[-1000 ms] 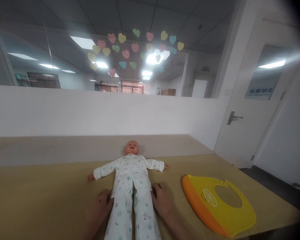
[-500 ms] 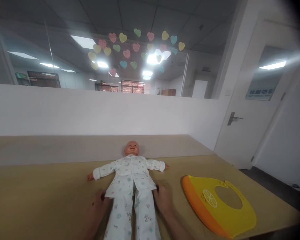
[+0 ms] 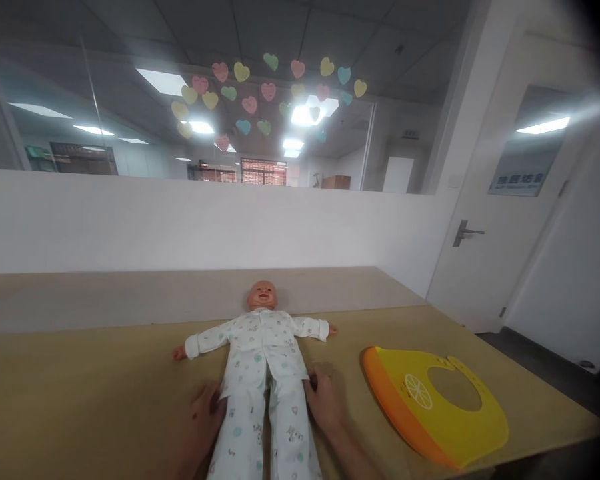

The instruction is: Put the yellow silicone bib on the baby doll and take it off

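Observation:
A baby doll [image 3: 262, 295] lies on its back on the table, arms spread to both sides. It wears a white printed shirt [image 3: 265, 347] and matching trousers [image 3: 287, 427]; the lower legs run out of the picture. My left hand [image 3: 206, 415] is at the shirt's lower left corner, fingers closed at the hem beside the hip. On the other side, my right hand [image 3: 325, 400] has its fingers curled in a pinch at the lower right hem. The fingertips of both hands are partly hidden by the cloth and by blur.
A yellow bib [image 3: 400, 373] with an orange pocket edge lies to the right on the wooden table [image 3: 105, 387]. Behind the table runs a white wall [image 3: 180, 223] with a window bearing heart-shaped notes. A door [image 3: 485, 267] stands at the far right.
My left hand has moved inward, and the shirt's left hem, flared out before, now lies closer to the doll's hip. My right hand has barely moved. The view has shifted slightly.

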`<act>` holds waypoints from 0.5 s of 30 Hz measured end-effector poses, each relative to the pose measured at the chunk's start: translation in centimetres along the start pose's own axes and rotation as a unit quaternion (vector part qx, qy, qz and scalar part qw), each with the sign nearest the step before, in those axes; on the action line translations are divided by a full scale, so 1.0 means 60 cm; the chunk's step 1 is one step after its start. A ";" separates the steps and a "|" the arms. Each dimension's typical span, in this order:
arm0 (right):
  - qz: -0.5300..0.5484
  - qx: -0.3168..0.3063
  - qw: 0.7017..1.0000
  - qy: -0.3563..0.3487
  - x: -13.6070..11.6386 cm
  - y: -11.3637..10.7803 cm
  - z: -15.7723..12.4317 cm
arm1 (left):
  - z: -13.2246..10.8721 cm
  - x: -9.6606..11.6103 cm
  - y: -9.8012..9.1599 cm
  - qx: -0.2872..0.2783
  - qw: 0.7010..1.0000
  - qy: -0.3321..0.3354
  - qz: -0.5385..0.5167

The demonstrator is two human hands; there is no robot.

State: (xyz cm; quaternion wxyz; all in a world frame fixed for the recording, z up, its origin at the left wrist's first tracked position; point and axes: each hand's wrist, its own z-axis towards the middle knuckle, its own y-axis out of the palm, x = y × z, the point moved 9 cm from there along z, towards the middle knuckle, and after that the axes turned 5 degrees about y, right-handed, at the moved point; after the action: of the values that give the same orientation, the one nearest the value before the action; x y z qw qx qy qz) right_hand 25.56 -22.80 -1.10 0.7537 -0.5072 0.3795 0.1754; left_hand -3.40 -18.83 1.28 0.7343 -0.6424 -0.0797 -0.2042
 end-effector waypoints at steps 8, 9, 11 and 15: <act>-0.076 -0.034 0.996 -0.021 -0.018 -0.004 -0.012 | -0.008 -0.006 0.023 -0.015 0.998 0.024 0.059; -0.071 -0.038 0.996 -0.028 -0.019 -0.004 -0.014 | -0.010 -0.004 0.020 -0.013 0.998 0.023 0.054; -0.049 -0.045 0.997 -0.039 -0.020 -0.004 -0.019 | -0.016 -0.001 0.013 -0.011 0.999 0.016 0.036; 0.052 -0.060 0.995 -0.058 -0.013 0.000 -0.039 | -0.026 -0.013 0.011 -0.024 1.000 -0.017 -0.008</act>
State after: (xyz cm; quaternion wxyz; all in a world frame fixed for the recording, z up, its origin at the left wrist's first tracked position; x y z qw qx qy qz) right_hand 24.12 -24.79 -0.98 0.7322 -0.5205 0.3499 0.2656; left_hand -4.04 -20.15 0.14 0.7156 -0.6627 -0.0925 -0.2004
